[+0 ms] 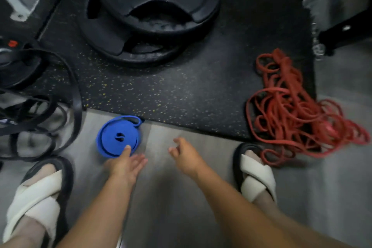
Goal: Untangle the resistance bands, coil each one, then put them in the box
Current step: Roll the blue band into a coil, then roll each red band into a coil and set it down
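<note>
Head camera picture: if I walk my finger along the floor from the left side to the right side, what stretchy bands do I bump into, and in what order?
Black bands → coiled blue band → tangled red bands.

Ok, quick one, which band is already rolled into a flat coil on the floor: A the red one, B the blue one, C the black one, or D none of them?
B: the blue band lies wound in a flat spiral under the left hand's fingertip, while the red bands and black bands lie in loose tangles.
</note>
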Tool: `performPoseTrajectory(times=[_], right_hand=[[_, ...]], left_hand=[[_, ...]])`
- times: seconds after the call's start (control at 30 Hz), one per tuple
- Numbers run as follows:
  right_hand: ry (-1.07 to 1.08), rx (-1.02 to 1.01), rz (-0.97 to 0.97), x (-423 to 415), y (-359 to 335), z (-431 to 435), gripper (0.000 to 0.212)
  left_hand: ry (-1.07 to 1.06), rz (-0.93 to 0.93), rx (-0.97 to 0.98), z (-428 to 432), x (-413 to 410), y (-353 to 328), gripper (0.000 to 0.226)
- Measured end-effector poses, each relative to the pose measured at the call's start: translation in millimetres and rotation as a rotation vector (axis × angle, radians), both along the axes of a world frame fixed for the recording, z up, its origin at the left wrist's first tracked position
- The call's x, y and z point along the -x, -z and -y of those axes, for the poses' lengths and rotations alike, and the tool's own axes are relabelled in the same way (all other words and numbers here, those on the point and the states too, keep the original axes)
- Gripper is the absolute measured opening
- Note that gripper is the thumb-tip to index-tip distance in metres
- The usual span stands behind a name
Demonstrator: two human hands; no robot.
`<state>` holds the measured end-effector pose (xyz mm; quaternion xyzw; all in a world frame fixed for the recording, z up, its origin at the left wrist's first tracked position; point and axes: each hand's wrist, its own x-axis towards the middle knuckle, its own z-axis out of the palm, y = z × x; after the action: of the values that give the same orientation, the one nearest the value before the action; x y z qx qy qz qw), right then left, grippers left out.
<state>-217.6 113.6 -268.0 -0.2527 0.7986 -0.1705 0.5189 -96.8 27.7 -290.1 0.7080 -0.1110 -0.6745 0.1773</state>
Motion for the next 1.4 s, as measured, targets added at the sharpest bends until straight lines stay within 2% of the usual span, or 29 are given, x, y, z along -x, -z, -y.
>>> performPoseTrajectory(times=[0.1,0.2,0.3,0.43,0.53,0.7,0.93,1.07,1.13,1.23,1.3,1.4], right_hand=[[0.082,-0.019,-0.041,23,-31,-34,0.044],[0.009,-0.036,-0.178,56,-62,-64,0.041],[-0.013,-0.030,-0.361,100,-76,-97,0.036],[0.008,-0.162,-0.483,143,-52,-151,0.033],[-0.091,-0.241,-0.548,153,-24,-164,0.038],[-0.168,-0.260,-0.521,171,7,-140,0.048],[-0.196,-0.460,-0.581,180,27,-146,0.044],[-0.203,-0.305,-0.760,174,3,-132,0.025],[-0.120,-0.149,-0.735,171,-22,-115,0.018],[-0.011,0.090,-0.673,162,-77,-85,0.018],[0.005,0.215,-0.637,156,-121,-68,0.019],[-0.028,0.289,-0.628,146,-193,-55,0.021]], left_hand=[[0.162,-0.036,0.053,-21,10,-40,0.043],[0.427,-0.072,0.177,-33,25,-80,0.048],[0.567,-0.130,0.301,-35,39,-118,0.040],[0.591,-0.122,0.343,-41,49,-137,0.008],[0.553,-0.026,0.248,-57,33,-114,0.009],[0.502,0.110,0.098,-75,4,-68,0.013],[0.496,0.094,0.082,-61,7,-56,0.013],[0.472,0.105,0.093,-56,2,-63,0.010],[0.478,0.096,0.105,-57,-3,-76,0.009],[0.555,0.066,0.144,-53,-6,-105,0.007],[0.649,0.037,0.228,-44,-4,-135,0.009],[0.838,-0.024,0.435,-32,-2,-188,0.013]])
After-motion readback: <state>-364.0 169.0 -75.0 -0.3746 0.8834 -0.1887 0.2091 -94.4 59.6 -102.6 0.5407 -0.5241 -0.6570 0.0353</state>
